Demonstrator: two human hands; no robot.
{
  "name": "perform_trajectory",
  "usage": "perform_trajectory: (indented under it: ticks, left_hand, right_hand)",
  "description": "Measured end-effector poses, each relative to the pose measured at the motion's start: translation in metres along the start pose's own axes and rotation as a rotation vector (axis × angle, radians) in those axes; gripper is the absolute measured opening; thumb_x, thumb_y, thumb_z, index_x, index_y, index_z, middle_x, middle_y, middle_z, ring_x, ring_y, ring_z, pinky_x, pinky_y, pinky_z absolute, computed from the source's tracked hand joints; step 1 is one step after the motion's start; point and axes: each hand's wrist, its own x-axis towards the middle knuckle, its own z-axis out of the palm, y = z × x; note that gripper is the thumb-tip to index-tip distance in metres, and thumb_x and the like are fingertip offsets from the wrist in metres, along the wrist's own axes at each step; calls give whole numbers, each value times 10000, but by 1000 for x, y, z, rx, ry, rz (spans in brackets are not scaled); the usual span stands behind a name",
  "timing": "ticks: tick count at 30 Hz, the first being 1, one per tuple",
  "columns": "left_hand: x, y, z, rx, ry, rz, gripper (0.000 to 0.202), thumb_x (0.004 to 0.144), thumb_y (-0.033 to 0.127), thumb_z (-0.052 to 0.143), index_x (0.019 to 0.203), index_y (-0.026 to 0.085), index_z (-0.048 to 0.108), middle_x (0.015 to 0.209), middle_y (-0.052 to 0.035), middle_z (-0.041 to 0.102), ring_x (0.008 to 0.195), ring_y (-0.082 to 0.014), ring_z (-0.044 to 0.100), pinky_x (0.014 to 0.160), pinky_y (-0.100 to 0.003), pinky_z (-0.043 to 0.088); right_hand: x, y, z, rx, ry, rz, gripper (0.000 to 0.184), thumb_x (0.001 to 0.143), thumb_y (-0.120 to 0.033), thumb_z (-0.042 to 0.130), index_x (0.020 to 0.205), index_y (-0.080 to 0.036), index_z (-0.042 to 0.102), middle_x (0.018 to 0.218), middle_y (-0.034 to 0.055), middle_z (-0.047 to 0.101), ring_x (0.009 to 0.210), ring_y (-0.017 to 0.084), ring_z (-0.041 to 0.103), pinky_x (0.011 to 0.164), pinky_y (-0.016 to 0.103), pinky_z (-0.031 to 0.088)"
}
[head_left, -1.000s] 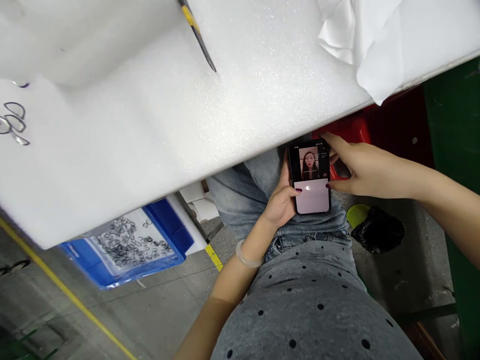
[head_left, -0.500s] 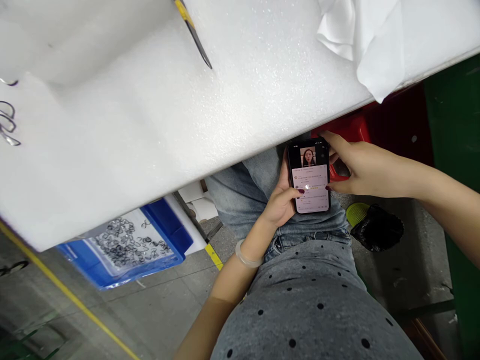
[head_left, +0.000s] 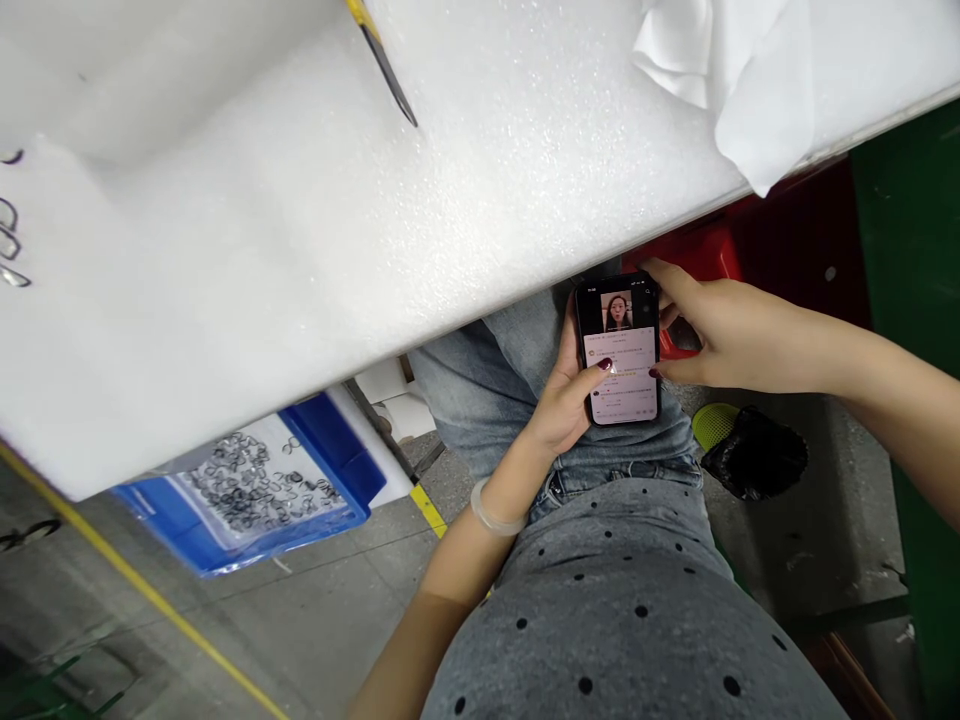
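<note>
Two hands on one phone (head_left: 616, 350) here, held up just over a lap in faded jeans (head_left: 480, 400), right below the edge of a white foam-covered desk (head_left: 300, 250). The left hand (head_left: 559, 405) cradles it from underneath, fingers wrapped behind and the thumb curled onto the screen. The right hand (head_left: 720, 335) is spread wide and grips the phone's right side, one fingertip at the top corner and one at the lower edge.

As for progress, the screen has a small video of a person up top and a pale panel of text lines below. No way to tell how far along that is. Neither hand has any of the metal rings (head_left: 255, 480), which lie heaped in a blue bin (head_left: 330, 460) on the floor, with a few more on the foam at far left. A pointed black tool (head_left: 386, 75) and a white cloth (head_left: 727, 80) sit on the desk, both untouched.
</note>
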Motion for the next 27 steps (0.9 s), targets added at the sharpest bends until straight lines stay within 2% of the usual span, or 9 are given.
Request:
perform_trajectory:
  ticks: [4,9,14,23,27]
  left_hand:
    - [0,1,0,13,-19,-6,966,842,198,685,1580,469,123,1593,50,434,1487,-224,374,1230,-425,288]
    - [0,1,-2,7,-24,-3,991,821,172,690,1582,460,124,1591,39,438,1475,-228,390,1205,-421,331]
    - [0,2,-3,10,-62,-2,1036,807,142,687,1589,443,78,1601,18,423,1459,-235,413,1185,-431,366]
    - [0,2,-4,-10,-59,-11,1046,797,110,686,1585,450,89,1552,40,490,1475,-214,389,1210,-416,330]
    - [0,2,-3,-4,-44,-13,1039,785,109,683,1584,453,116,1559,37,483,1480,-221,384,1213,-423,328]
  right_hand:
    - [2,3,0,-51,-15,-21,935,744,-262,736,1542,-103,275,996,104,694,824,323,672,673,393,542]
    - [3,3,-1,-59,-21,-17,962,739,-276,763,1550,-118,271,998,104,695,839,328,670,669,375,533]
    - [2,-5,-3,-81,-29,18,919,775,-212,745,1543,-67,262,1021,126,691,831,299,663,672,364,519]
    - [0,-11,-6,-69,-42,43,885,807,-194,736,1542,-57,261,1047,151,682,875,312,660,722,387,524]
    - [2,-6,-4,-88,-33,31,906,786,-229,746,1535,-61,265,1026,146,685,842,310,661,680,372,518]
